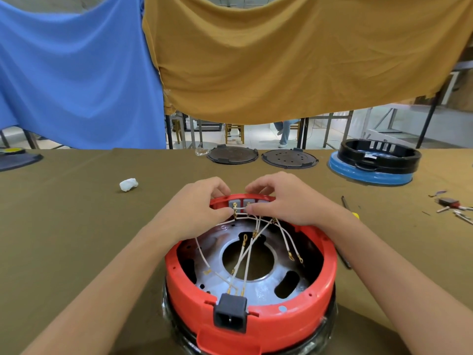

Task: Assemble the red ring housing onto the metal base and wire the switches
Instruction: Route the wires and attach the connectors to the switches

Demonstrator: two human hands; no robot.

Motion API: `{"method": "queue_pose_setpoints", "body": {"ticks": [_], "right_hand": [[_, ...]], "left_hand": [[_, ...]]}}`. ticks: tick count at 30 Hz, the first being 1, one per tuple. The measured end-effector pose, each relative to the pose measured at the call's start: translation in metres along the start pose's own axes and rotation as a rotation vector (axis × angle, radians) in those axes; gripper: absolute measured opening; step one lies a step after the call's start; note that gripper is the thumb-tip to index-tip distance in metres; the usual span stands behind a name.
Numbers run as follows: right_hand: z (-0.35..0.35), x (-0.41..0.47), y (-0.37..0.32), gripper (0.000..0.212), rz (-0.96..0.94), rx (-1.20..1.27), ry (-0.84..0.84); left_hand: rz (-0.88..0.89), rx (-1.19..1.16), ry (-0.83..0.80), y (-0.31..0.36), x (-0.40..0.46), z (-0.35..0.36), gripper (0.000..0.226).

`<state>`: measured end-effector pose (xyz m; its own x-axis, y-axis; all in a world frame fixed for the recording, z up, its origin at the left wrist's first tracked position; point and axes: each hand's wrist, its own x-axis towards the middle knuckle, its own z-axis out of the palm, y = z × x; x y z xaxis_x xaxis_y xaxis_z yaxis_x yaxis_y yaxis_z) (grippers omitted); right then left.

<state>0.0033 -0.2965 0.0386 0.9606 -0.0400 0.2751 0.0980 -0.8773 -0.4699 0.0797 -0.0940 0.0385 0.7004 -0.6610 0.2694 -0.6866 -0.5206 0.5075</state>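
Wires (245,254) inside red ring housing (320,301); left hand (202,208), right hand (281,201) pinch switches (242,203).

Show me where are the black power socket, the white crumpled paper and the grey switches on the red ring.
black power socket (230,316): head view, on its front face.
white crumpled paper (128,184): head view, on its middle.
grey switches (247,202): head view, on the middle switch body.

Light was bright and even, from overhead; my arms cast only faint, soft shadows on the desk (64,226). The metal base (258,290) showed mild glare. Wide-angle distortion bowed the desk edge and stretched my forearms at the lower corners. The centre was sharp; the background beyond the cloths (281,60) was slightly soft.
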Motion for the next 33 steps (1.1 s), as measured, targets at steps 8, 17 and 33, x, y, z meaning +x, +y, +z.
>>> {"method": "queue_pose_setpoints", "body": {"ticks": [8,17,33], "right_hand": [[-0.002,0.000,-0.007,0.032,-0.064,-0.104,-0.004],[-0.025,-0.014,0.003,0.050,0.101,0.172,-0.186],[-0.014,-0.015,0.002,0.034,0.031,0.146,-0.120]], "left_hand": [[0.022,0.015,0.002,0.001,0.001,0.000,0.018],[0.007,0.115,-0.044,-0.002,0.002,-0.010,0.029],[0.062,0.199,-0.015,-0.005,0.003,-0.004,0.025]]}}
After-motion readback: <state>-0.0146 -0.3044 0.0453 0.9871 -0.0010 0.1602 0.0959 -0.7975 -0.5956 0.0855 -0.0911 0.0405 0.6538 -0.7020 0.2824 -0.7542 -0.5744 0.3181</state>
